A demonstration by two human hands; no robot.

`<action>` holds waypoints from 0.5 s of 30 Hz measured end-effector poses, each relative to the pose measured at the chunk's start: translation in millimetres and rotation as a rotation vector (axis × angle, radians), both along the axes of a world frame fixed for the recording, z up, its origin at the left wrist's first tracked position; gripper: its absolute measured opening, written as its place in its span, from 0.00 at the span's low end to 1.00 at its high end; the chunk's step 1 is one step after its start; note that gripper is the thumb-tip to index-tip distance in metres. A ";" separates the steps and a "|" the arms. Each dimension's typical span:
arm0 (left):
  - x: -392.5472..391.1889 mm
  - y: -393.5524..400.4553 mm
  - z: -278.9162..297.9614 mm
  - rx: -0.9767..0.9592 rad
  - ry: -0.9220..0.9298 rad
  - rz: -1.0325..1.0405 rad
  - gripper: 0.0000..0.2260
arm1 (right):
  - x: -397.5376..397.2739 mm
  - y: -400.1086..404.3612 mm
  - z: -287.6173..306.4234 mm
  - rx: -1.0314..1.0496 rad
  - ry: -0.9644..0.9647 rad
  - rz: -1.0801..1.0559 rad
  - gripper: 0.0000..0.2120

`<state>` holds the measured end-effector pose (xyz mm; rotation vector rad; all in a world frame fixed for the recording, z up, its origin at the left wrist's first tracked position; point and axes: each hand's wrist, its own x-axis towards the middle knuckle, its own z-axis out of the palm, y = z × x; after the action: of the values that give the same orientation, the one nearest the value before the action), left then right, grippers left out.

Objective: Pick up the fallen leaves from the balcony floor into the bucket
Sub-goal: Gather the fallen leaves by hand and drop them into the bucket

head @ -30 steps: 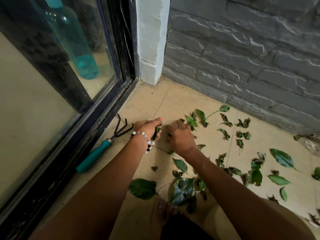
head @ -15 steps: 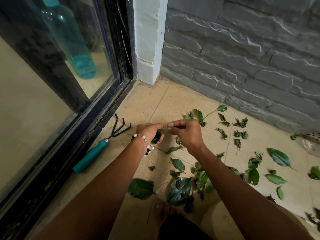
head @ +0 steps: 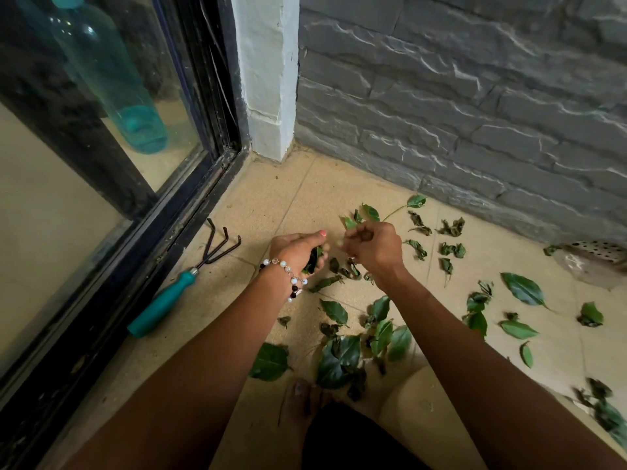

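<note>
Green leaves (head: 341, 362) on tile floor (head: 271, 205), left hand (head: 298, 247) fingers clamped on leaves, right hand (head: 373, 247) fingers curled

I saw glossy green leaves (head: 339, 362) among dull, shrivelled ones (head: 451, 228) on a matt, speckled tile floor (head: 271, 205). The hand rake (head: 185, 286) had dark metal prongs and a smooth teal plastic handle. The grey stone wall (head: 475, 96) looked rough; my bracelet (head: 288, 276) carried shiny beads.

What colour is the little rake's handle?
Teal, on the hand rake by the door track, seen in the head view.
</note>
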<state>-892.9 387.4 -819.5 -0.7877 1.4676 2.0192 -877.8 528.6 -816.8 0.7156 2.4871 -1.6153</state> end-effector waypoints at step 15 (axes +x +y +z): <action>-4.7 -42.1 -1.2 -0.247 0.010 0.011 0.07 | 14.0 -25.9 -29.6 0.681 0.032 0.622 0.11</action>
<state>-897.6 345.3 -820.8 -0.8868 1.7445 1.8732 -863.7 502.7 -846.4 -0.0820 2.8629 -0.5770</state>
